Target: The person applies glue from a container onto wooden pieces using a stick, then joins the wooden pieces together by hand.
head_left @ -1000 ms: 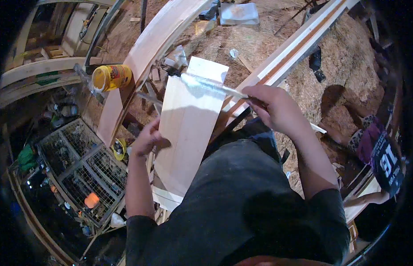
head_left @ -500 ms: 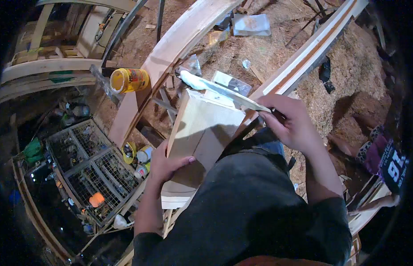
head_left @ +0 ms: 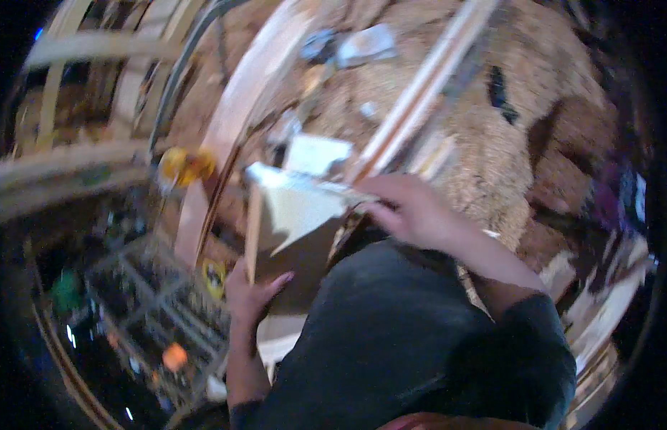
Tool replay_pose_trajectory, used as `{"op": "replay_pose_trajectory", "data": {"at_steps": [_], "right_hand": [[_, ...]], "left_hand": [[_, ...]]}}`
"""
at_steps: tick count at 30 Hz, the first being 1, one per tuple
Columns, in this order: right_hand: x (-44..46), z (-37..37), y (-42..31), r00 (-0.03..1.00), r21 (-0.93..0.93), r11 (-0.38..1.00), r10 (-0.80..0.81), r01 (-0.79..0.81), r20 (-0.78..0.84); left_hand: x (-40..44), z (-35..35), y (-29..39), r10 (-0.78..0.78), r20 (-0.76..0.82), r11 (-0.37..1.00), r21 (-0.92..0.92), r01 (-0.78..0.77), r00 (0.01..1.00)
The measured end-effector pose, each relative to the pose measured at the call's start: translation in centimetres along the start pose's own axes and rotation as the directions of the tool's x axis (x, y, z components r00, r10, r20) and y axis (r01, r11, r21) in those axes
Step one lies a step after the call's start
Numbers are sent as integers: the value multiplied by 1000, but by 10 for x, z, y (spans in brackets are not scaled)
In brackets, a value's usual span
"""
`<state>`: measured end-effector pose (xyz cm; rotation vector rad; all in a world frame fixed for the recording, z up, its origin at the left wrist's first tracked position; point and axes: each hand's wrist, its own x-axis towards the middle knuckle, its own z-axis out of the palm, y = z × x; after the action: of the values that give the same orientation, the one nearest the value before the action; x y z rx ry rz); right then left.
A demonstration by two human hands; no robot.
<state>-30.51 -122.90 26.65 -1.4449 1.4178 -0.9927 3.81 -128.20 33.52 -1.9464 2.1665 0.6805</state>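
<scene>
My left hand (head_left: 253,292) grips the left edge of a pale wooden board (head_left: 298,213), thumb on its face and fingers hidden behind. The board leans against my lap with its far end raised. My right hand (head_left: 411,212) pinches a thin stick coated with white glue-like paste (head_left: 287,177), which lies along the board's far end edge. Whether the stick presses on that edge is blurred. Just past it sits a whitish flat packet (head_left: 318,155).
Long curved timber (head_left: 242,107) runs up on the left, with a yellow tub (head_left: 187,166) on it. Another grooved beam (head_left: 419,89) slants away on the right over sawdust (head_left: 555,68). A metal grid rack (head_left: 144,312) with an orange object (head_left: 174,356) stands lower left.
My right hand has moved left and a little down, bringing the stick down along the board's end edge. My view has shifted and blurred; my left hand still grips the board.
</scene>
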Motion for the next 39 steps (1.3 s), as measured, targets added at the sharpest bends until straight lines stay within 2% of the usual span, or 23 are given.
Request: {"op": "replay_pose_trajectory", "data": {"at_steps": [2,3,4,6,8,12,13,16,19,22,24,25,27,29,32,33,34,35,36,37,39], "right_hand": [[-2,4,-8,983,35,987,-155,160,-99],[-4,-9,-18,989,65,987,-151,150,-1],[-3,-12,-24,956,106,950,-293,295,-29],[-2,-21,-40,900,152,890,-412,430,-141],[-9,-28,-43,918,170,923,-293,344,-267],[-30,-62,-42,896,214,958,-83,193,-437],[-42,-82,-46,939,294,956,90,12,-331],[-56,-90,-15,890,162,986,104,-35,-443],[-68,-96,-8,880,112,974,227,-198,-418],[-71,-89,-5,887,139,970,238,-198,-396],[-65,-79,6,885,70,983,181,-167,-429],[-61,-71,8,893,43,988,151,-146,-423],[-58,-69,-1,868,23,1000,9,3,-496],[-56,-73,-1,921,174,983,113,-50,-373],[-67,-69,6,866,199,966,240,-166,-439],[-71,-71,6,849,213,954,287,-211,-444],[-75,-71,8,847,166,961,273,-221,-456],[-80,-73,13,840,118,966,258,-229,-478],[-85,-74,14,831,64,968,241,-242,-501],[-90,-72,20,835,-62,977,138,-202,-533],[-95,-70,19,848,-378,902,-25,-210,-530]], "left_hand": [[-2,-6,15,59,36,994,-98,-55,998],[-4,-8,22,103,50,986,-134,-96,993],[5,2,-8,166,64,964,-222,-148,984],[28,17,-48,263,93,908,-360,-214,960],[59,24,-21,282,83,899,-372,-233,956],[79,13,30,227,-132,897,-357,-260,965],[83,9,38,218,-192,889,-365,-276,957],[90,-8,50,180,-402,849,-398,-348,898],[92,-34,53,97,-609,797,-427,-428,787],[85,-63,46,-6,-774,729,-436,-528,633],[69,-85,32,-106,-846,669,-449,-592,522],[59,-95,25,-162,-863,640,-461,-615,478],[32,-111,8,-291,-867,557,-497,-665,405],[9,-116,-4,-408,-823,428,-555,-713,395],[-3,-94,-7,-535,-623,69,-705,-706,570],[-2,-75,-8,-478,-567,-65,-739,-671,671],[1,-52,-12,-305,-573,-199,-743,-639,761],[4,-31,-10,-106,-577,-328,-748,-576,810],[12,-13,-13,-57,-525,-410,-763,-500,849],[20,5,-15,-8,-470,-484,-770,-415,882],[35,33,-20,-210,-220,-565,-768,-301,953]]}}
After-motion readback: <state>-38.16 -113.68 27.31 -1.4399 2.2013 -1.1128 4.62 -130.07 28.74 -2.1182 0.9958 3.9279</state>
